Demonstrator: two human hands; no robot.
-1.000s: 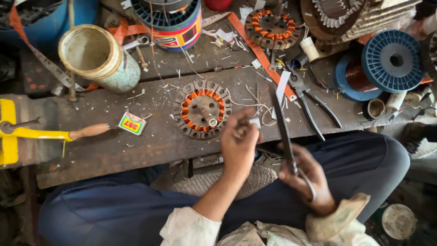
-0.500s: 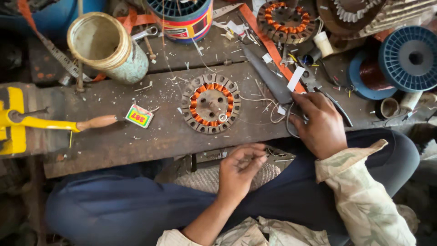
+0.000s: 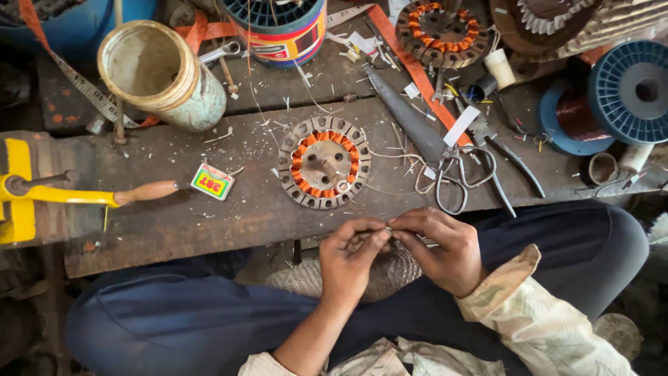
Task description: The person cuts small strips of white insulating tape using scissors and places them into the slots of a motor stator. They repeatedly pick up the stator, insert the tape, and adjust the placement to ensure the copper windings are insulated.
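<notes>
- Scruffy wooden workbench (image 3: pixel 209 216), wire clippings everywhere.
- Left hand (image 3: pixel 351 254) and right hand (image 3: pixel 445 247) both pinch a thin wire end (image 3: pixel 388 228) between fingertips.
- Stator (image 3: pixel 324 161) sits just beyond the hands, scissors (image 3: pixel 463 177) near the right.
- I'd keep the pinch snug, avoid kinks.

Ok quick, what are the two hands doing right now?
Left hand: fingers pinched shut on something small; cannot tell what.
Right hand: fingertips pinched on that same small thing.
</notes>
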